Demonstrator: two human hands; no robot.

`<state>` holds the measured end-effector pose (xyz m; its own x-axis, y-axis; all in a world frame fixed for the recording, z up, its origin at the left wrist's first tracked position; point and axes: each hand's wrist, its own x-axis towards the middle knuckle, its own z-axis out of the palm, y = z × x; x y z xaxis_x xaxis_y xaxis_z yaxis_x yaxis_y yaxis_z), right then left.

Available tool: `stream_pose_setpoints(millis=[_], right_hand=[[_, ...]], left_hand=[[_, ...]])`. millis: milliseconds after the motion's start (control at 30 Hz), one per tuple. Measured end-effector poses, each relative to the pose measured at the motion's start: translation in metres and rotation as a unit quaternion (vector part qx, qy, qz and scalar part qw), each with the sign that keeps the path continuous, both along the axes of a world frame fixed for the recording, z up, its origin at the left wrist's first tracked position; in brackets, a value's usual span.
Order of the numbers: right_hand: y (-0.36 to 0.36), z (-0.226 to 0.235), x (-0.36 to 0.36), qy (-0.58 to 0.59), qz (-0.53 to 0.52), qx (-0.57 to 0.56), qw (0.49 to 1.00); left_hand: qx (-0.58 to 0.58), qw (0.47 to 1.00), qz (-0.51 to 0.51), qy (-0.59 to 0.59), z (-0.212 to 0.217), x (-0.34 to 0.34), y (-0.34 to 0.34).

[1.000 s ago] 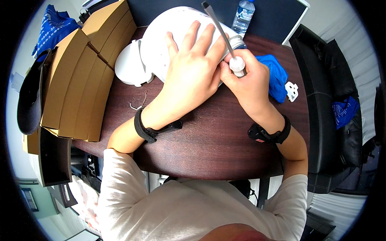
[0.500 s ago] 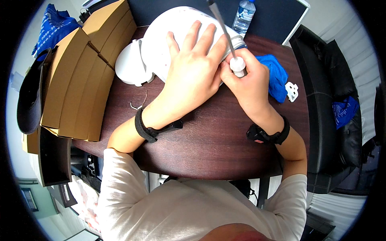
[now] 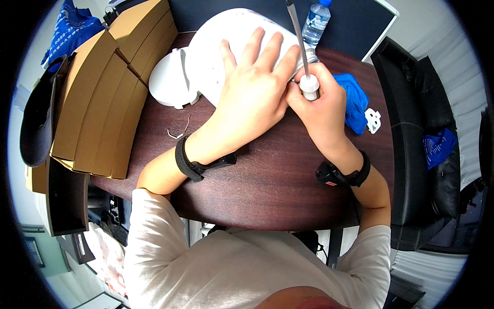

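My left hand (image 3: 254,95) lies with its fingers spread across a white rounded appliance housing (image 3: 216,38), pressing flat on its top. At the housing's right edge, my right hand (image 3: 324,103) is closed around a screwdriver (image 3: 310,87) with a pale knurled handle. The long metal shaft rises away from the thumb, its dark end upward. The thumb and fingertips of that hand sit against the edge, and whatever small part they touch there is hidden. Against the housing's left side is a round white cover (image 3: 172,85).
Brown cardboard boxes (image 3: 98,103) stand along the table's left side. To the right lie a blue cloth (image 3: 352,103) and a small white plastic piece (image 3: 373,121). A water bottle (image 3: 316,23) stands behind. A thin bent wire (image 3: 177,135) rests on the dark wooden table (image 3: 257,190).
The view has shifted slightly. My right hand has tilted a little, and the screwdriver's shaft stands more upright. My left hand stays spread on the housing.
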<state>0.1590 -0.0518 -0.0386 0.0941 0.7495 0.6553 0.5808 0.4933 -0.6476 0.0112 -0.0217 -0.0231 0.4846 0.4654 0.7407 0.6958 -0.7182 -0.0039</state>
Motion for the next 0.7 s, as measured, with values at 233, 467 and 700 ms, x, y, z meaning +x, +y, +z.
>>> stream_pose_setpoints(millis=[233,467,700], right_hand=[[-0.005,-0.009,-0.003,0.098,0.022,-0.065,0.993],[-0.005,-0.014,-0.006,0.165,0.044,-0.092,0.981],[-0.009,-0.014,0.005,0.126,0.017,-0.078,0.989]], left_hand=[[-0.004,1.0,-0.003,-0.004,-0.001,0.0,0.001],[-0.001,1.0,0.0,-0.009,-0.001,0.0,0.0],[-0.022,1.0,0.002,0.0,-0.001,0.002,0.001]])
